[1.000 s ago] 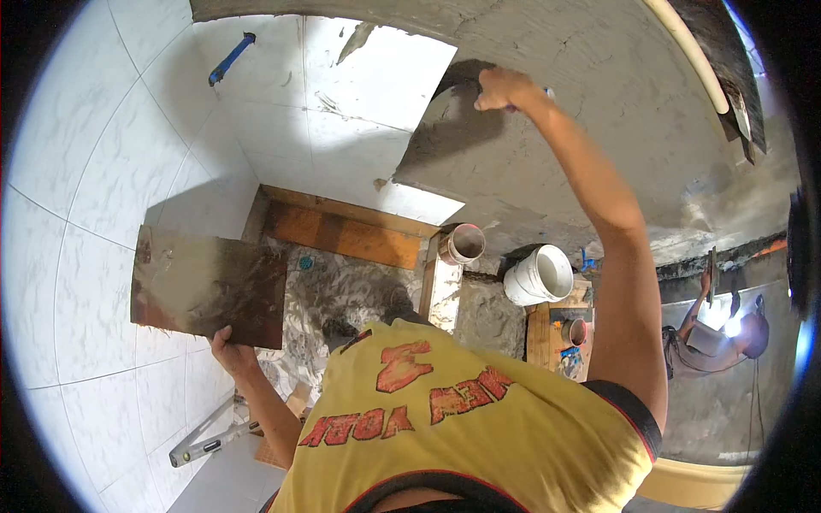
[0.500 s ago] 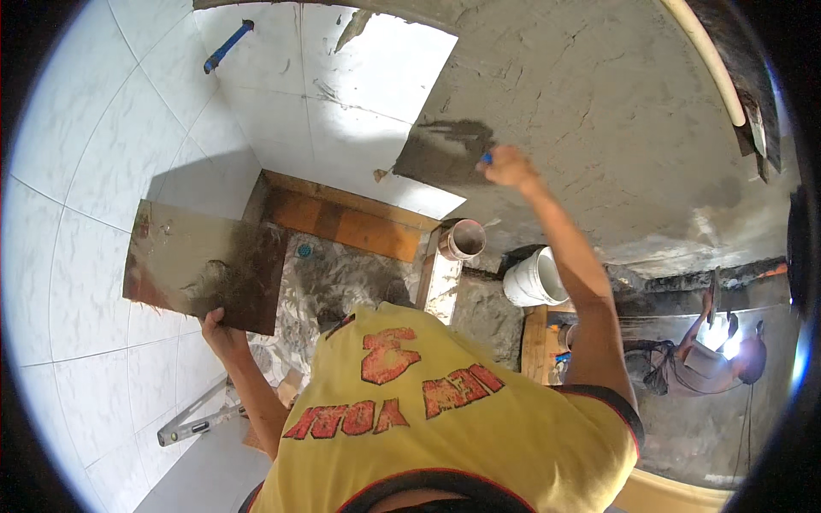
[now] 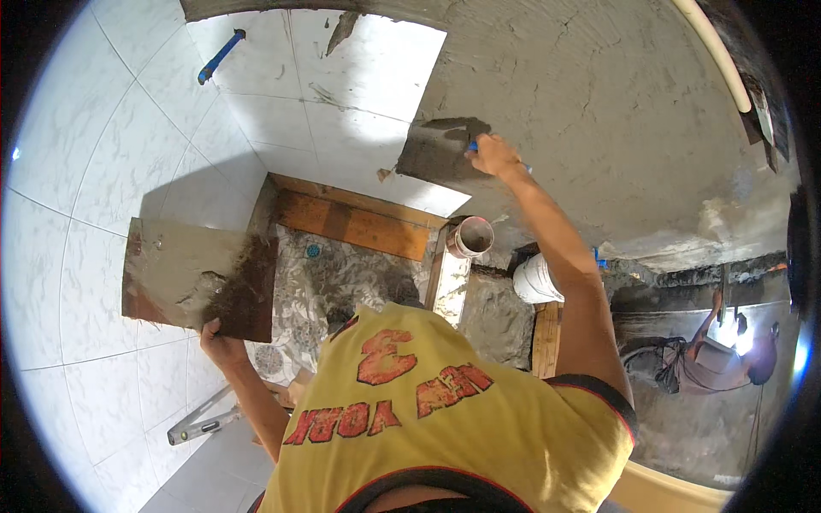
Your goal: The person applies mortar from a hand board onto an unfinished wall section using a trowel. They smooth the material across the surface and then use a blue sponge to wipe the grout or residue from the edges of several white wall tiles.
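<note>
My left hand (image 3: 224, 344) grips the lower edge of a square brown board (image 3: 255, 303), with a smear of wet grey mortar (image 3: 184, 265) spread across it. Held out at the left, the board is in front of the white tiled wall. My right hand (image 3: 498, 156) is closed around the blue handle of a trowel (image 3: 473, 147) against the grey plastered wall (image 3: 590, 128); the blade cannot be made out. Just left of that hand lies a dark wet patch (image 3: 440, 154) on the plaster, bordering the white tiles (image 3: 368, 77).
Wooden planks (image 3: 351, 224) line the wall's foot. A small bucket (image 3: 472, 237) and a white bucket (image 3: 534, 280) stand below my right arm. A spirit level (image 3: 201, 429) leans at lower left. Another person (image 3: 723, 363) is at far right beside a bright light.
My right hand has moved a little left and up along the wall with the trowel. The board in my left hand sits slightly lower. My right arm now covers more of the white bucket.
</note>
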{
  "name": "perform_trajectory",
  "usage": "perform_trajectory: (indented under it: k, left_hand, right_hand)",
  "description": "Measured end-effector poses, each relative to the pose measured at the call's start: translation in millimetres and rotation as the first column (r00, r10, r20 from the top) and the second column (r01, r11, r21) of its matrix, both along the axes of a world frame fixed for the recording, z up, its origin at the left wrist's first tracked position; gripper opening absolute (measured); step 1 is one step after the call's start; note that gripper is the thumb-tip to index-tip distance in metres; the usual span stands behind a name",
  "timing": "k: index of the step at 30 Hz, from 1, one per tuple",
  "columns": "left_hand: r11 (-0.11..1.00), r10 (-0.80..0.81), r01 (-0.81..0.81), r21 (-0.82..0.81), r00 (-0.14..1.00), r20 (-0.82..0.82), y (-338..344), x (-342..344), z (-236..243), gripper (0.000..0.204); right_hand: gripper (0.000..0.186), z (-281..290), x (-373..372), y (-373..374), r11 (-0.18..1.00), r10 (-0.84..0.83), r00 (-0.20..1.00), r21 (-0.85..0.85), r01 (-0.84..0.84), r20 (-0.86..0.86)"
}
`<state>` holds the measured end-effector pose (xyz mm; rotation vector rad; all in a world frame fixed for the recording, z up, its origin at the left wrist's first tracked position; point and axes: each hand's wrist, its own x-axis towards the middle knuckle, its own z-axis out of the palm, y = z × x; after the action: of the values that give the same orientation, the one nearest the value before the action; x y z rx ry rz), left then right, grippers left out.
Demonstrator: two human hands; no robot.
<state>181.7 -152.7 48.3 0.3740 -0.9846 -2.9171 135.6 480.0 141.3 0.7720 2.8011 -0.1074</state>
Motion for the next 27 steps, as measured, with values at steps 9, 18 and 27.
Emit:
perform_trajectory:
  k: [9,18,27]
  left_hand:
    - [0.999,-0.019,0.019,0.048,1.000,-0.007,-5,-3,-26,0.072]
    - [0.995,-0.058,0.061,0.082,0.997,-0.045,1,-5,-19,0.067]
    - [0.997,-0.053,0.051,0.054,0.998,0.029,7,0,-17,0.067]
  right_hand:
    - [0.044,78,-18,-2,0.953,0.238,0.971,0.196,-0.231,-0.012]
    - [0.040,160,-42,-16,0.874,0.379,0.925,0.318,-0.367,0.026]
    - [0.042,213,-23,-20,0.916,0.259,0.965,0.309,-0.258,0.037]
